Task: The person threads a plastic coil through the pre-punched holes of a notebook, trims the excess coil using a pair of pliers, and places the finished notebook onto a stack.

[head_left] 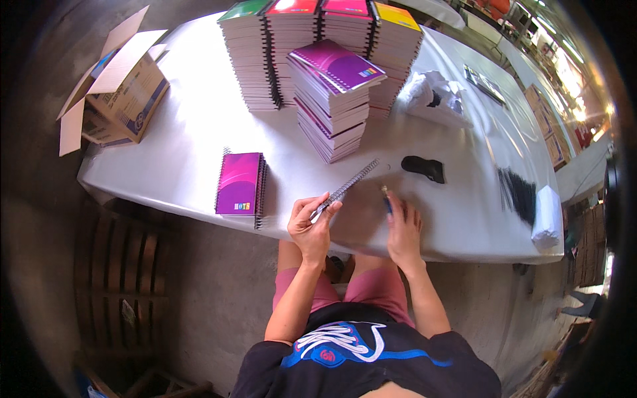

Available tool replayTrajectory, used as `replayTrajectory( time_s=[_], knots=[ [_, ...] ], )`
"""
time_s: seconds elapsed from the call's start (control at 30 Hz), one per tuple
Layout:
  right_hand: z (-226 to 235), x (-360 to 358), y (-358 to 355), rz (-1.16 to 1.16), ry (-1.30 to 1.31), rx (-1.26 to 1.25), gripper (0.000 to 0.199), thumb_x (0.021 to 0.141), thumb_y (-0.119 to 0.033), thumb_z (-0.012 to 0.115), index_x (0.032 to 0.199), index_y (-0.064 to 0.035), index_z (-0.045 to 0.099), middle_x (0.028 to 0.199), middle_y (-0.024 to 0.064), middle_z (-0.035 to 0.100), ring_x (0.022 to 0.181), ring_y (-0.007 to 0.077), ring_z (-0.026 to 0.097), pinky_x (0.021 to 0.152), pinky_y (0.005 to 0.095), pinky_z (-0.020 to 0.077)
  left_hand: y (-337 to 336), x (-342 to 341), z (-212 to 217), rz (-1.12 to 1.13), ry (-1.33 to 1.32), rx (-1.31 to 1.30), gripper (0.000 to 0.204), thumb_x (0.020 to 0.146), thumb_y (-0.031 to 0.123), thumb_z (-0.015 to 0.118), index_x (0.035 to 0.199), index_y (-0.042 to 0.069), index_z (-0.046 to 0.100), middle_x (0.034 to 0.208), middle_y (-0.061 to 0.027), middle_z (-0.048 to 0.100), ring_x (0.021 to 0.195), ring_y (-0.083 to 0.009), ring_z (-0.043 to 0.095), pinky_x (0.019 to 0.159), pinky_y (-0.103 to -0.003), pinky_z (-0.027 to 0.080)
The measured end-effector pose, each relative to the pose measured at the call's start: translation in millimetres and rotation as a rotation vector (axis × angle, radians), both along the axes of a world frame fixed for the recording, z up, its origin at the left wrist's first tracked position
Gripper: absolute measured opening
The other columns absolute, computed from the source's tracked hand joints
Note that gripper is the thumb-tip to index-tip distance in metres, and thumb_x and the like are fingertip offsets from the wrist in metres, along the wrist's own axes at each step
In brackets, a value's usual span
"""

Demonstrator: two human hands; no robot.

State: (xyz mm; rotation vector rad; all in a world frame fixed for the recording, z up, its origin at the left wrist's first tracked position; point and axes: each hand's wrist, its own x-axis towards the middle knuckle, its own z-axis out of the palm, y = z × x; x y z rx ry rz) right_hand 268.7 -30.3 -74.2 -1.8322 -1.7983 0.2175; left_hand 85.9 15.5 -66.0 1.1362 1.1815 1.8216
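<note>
My left hand (312,229) is closed around the lower end of a thin wire spiral binding coil (358,178), which slants up and to the right above the table's front part. My right hand (403,229) is at the table's front edge, with its fingers against a small blue-handled tool (387,200) whose tip points away from me. The hand hides most of this tool, so its exact kind does not show. Left of my hands lies a purple-and-pink spiral-bound notebook (239,184), apparently on top of another. Beyond the coil rises a stack of purple-covered books (332,99).
Tall stacks of spiral-bound books (249,66) stand at the back of the white table (166,159). An open cardboard box (129,99) is far left. A black flat object (423,168), white crumpled wrapping (434,99), a bundle of black coils (517,196) and a white roll (546,215) lie right.
</note>
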Motion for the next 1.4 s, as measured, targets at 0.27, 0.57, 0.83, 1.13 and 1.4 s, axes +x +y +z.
replayTrajectory(
  time_s=[0.27,0.57,0.83,1.13,1.4],
  knots=[
    [100.4,-55.8,-26.1,0.339,0.030,0.126,0.043,0.084,-0.029,0.065,0.126,-0.0223,0.058,0.117,0.0108,0.050,0.109,0.0296,0.046,0.100,0.0441,0.0277,-7.3,-7.2,1.4,0.037,0.092,0.102,0.034,0.065,-0.002,0.081,0.097,0.006,0.072,0.085,-0.0053,0.062,0.076,-0.0128,0.058,0.068,-0.025,0.047],
    [102.4,-52.3,-27.9,0.348,0.000,0.064,0.041,0.084,-0.029,0.065,0.125,-0.0229,0.059,0.113,0.0078,0.054,0.102,0.0243,0.050,0.091,0.0405,0.0363,-7.5,-13.7,23.6,0.187,0.457,0.384,0.035,0.061,-0.006,0.081,0.093,0.007,0.072,0.079,-0.0032,0.062,0.071,-0.0163,0.057,0.060,-0.028,0.047],
    [84.7,-43.0,-29.6,0.505,1.531,-0.760,0.044,0.097,-0.028,0.049,0.134,-0.0058,0.043,0.101,0.0067,0.060,0.082,0.0138,0.058,0.070,0.0279,0.0490,-9.3,-10.8,26.9,0.282,0.448,0.431,0.033,0.055,0.001,0.086,0.083,0.007,0.071,0.073,-0.0017,0.060,0.069,-0.0172,0.054,0.057,-0.029,0.045],
    [18.6,-1.1,-3.0,-0.050,-0.565,-0.034,0.053,0.086,-0.039,0.059,0.135,-0.0212,0.048,0.137,0.0125,0.041,0.125,0.0342,0.039,0.104,0.0539,0.0235,-24.6,-60.7,51.7,0.222,-0.202,0.087,0.024,0.094,0.003,0.053,0.118,0.003,0.056,0.098,-0.0037,0.059,0.085,-0.0094,0.055,0.072,-0.020,0.043],
    [146.8,-146.1,68.3,0.747,0.522,-0.150,0.067,0.077,-0.009,0.071,0.138,-0.0178,0.043,0.105,0.0123,0.060,0.092,0.0253,0.060,0.077,0.0331,0.0470,-11.7,-127.2,108.9,0.232,0.690,0.314,0.036,0.085,0.006,0.062,0.120,0.003,0.058,0.108,-0.0140,0.063,0.104,-0.0216,0.058,0.088,-0.032,0.042]
  ],
)
